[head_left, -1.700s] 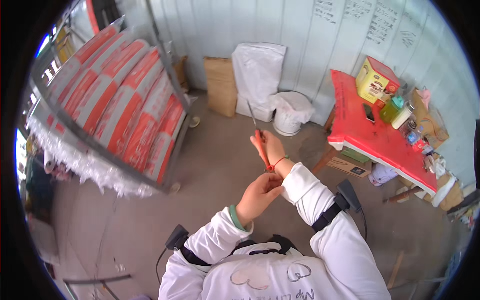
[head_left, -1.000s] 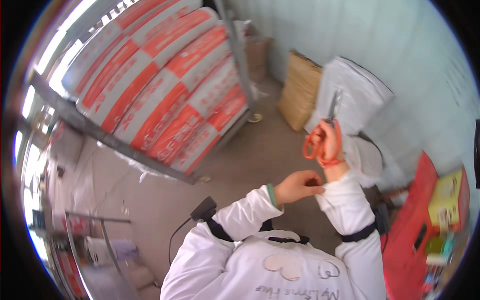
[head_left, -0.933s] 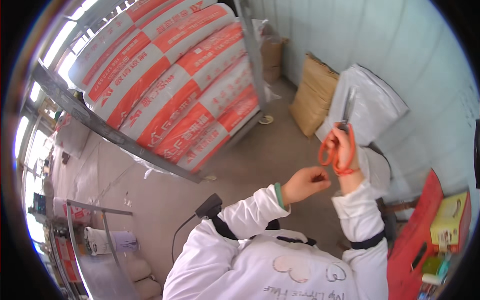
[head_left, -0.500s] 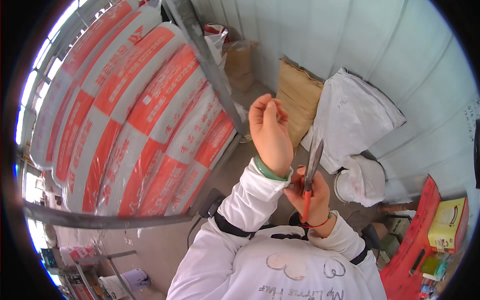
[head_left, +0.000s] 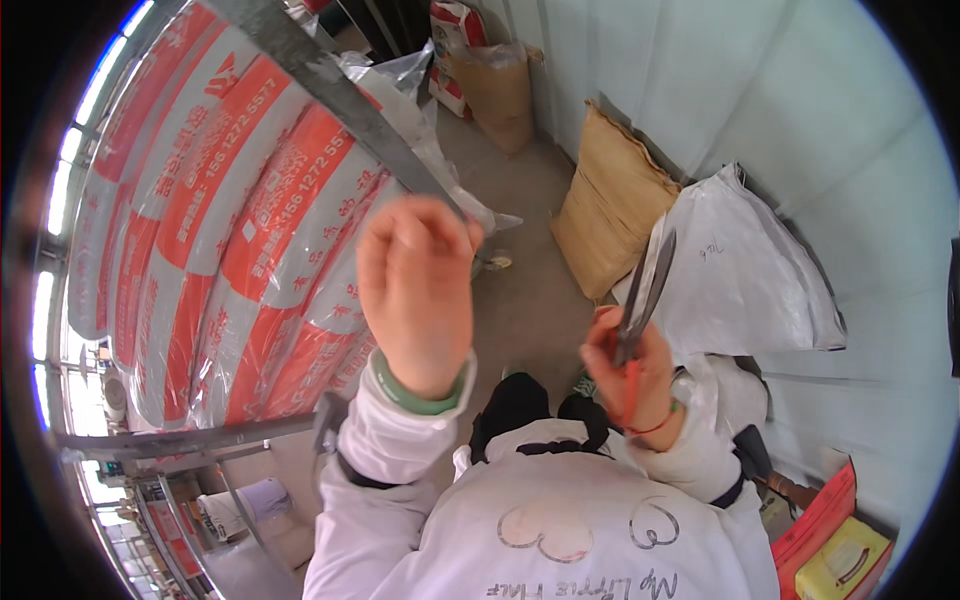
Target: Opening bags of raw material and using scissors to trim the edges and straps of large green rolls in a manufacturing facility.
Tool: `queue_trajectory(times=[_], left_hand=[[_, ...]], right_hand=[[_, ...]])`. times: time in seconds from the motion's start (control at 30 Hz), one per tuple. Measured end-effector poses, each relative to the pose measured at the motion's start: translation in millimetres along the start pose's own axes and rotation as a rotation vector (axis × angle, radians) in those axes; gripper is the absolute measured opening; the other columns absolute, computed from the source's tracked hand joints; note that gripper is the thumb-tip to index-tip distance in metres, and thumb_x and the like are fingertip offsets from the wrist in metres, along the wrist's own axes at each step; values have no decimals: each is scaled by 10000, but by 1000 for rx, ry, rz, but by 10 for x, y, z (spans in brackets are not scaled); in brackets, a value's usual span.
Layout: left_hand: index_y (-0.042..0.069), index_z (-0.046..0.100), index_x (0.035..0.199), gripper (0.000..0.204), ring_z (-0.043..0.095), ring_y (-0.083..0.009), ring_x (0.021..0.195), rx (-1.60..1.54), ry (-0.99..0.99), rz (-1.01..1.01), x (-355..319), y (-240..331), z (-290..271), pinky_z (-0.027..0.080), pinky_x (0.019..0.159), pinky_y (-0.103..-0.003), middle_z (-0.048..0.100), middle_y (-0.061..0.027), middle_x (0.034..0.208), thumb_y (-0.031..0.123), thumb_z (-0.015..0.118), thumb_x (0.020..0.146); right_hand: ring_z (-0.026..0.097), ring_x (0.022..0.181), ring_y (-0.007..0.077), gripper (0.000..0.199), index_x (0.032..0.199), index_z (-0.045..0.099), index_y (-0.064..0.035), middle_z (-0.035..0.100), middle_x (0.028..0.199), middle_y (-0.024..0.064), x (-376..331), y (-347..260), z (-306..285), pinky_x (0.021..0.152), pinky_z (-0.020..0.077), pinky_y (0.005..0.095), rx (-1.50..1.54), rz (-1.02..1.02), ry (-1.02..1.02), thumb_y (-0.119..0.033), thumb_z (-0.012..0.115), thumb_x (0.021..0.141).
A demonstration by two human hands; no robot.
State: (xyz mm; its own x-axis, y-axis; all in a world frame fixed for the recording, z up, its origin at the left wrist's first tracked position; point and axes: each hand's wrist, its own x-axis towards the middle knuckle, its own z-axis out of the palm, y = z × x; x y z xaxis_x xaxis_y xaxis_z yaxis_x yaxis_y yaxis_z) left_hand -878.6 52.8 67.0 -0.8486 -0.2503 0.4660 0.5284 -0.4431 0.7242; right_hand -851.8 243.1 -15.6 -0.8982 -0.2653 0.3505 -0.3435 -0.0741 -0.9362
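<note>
My right hand (head_left: pixel 640 372) is closed around the red handles of a pair of scissors (head_left: pixel 648 290). The dark blades point up and away from me, slightly parted. At the left, my raised left hand (head_left: pixel 415 290) is in front of the stacked white and red plastic sacks (head_left: pixel 255 235), a little smeared by motion. Its fingers curl inward, and whatever they may hold is hidden. A green bangle (head_left: pixel 418 398) circles the left wrist, and a thin red cord (head_left: pixel 655 428) the right one.
A metal rack post (head_left: pixel 310 75) borders the sacks. Against the pale wall stand a brown paper sack (head_left: pixel 610 205) and a white woven sack (head_left: pixel 745 265). Another brown bag (head_left: pixel 495 100) is farther back. At lower right sits a red box (head_left: pixel 815 520) with a yellow package (head_left: pixel 845 560).
My left hand has moved left and nearer the stacked sacks, away from the right hand. The scissors are still in my right hand, shifted slightly right. The view has shifted too.
</note>
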Motion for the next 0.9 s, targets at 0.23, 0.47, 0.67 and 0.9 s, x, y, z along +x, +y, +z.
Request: queue_trajectory(times=[0.23, 0.47, 0.67, 0.9], left_hand=[[54, 589, 1004, 247, 567, -215, 867, 822, -1102, -1086, -1014, -519, -1222, 467, 744, -322, 579, -111, 968, 150, 625, 779], [39, 579, 1024, 296, 575, -300, 908, 865, -1366, -901, -828, -693, -1288, 476, 747, -376, 597, -138, 946, 148, 586, 749], [78, 597, 815, 136, 611, -301, 792, 1241, -1374, -777, -828, -827, -1377, 481, 647, -427, 615, -100, 802, 172, 559, 725], [138, 621, 722, 130, 609, -250, 700, 1264, -1431, -514, -652, -435, -1720, 447, 615, -379, 609, -65, 736, 244, 545, 720]], right_hand=[[531, 629, 171, 362, 1011, 548, -15, 569, 748, 90, -617, 370, -818, 561, 429, 292, -555, 557, -261, -86, 719, 699], [538, 614, 207, 282, 973, 555, -10, 565, 751, 133, -869, 335, -691, 552, 410, 308, -285, 879, -212, -128, 666, 742], [561, 645, 261, 308, 991, 557, -47, 574, 742, 137, -933, 742, -557, 580, 421, 349, -528, 802, -280, -222, 623, 746], [559, 768, 322, 301, 937, 592, -124, 594, 720, 105, -455, 863, -299, 635, 425, 375, -773, 781, -429, -304, 598, 696]])
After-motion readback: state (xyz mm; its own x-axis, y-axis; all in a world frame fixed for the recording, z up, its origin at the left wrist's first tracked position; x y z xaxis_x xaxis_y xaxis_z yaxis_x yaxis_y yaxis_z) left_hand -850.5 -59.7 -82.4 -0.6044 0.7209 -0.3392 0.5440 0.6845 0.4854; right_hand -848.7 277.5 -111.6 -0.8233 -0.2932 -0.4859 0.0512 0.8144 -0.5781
